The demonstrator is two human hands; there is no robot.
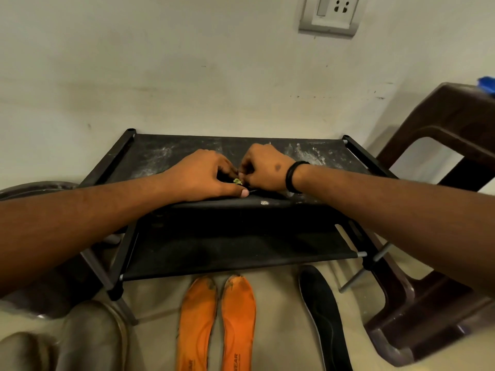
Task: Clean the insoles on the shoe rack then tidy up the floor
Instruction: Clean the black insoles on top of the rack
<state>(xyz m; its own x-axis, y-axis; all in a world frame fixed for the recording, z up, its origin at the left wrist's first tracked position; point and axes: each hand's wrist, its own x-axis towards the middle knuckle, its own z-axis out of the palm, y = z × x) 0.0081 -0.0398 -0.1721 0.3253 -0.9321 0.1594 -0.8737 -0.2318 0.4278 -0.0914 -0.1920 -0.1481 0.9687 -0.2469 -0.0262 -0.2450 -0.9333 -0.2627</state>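
A black insole lies along the front edge of the shoe rack, mid-frame, its surface flecked with pale dust. Over it, the left hand presses down with thumb extended, while the right hand, fingers curled, appears to pinch a small greenish scrap off it. The cleaning step looks under way; the next move likely calls for lifting the scrap clear and brushing off the remaining dust. Below, on the floor, two orange insoles lie side by side, soiled at the toes, with another dark insole at lower right.
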